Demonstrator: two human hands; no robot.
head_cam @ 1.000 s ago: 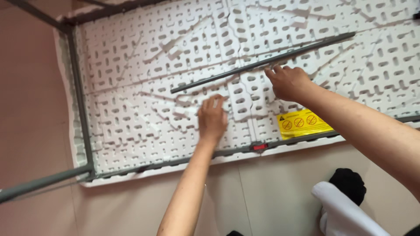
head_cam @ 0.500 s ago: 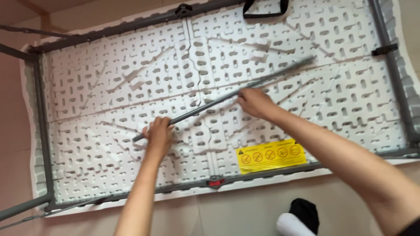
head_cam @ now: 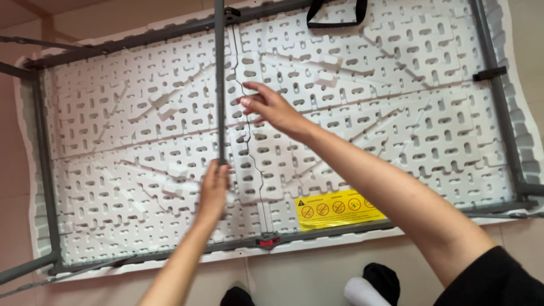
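A white plastic folding table (head_cam: 396,130) lies upside down on the floor, its ribbed underside facing me inside a grey metal frame (head_cam: 45,170). My left hand (head_cam: 214,190) grips the lower end of a thin grey metal rod (head_cam: 219,85), which stands up along the table's centre seam and runs out of the top of the view. My right hand (head_cam: 266,107) hovers just right of the rod with fingers spread, holding nothing.
A yellow warning sticker (head_cam: 339,207) and a red latch (head_cam: 267,242) sit at the near edge. A black strap handle (head_cam: 335,18) is at the far edge and a black clip (head_cam: 489,73) on the right rail. A folded grey leg (head_cam: 22,271) sticks out left. My black-socked feet (head_cam: 386,279) are below.
The rod has swung from lying diagonally across the underside to standing upright. My right hand has let go of it and opened; my left hand stays at its lower end.
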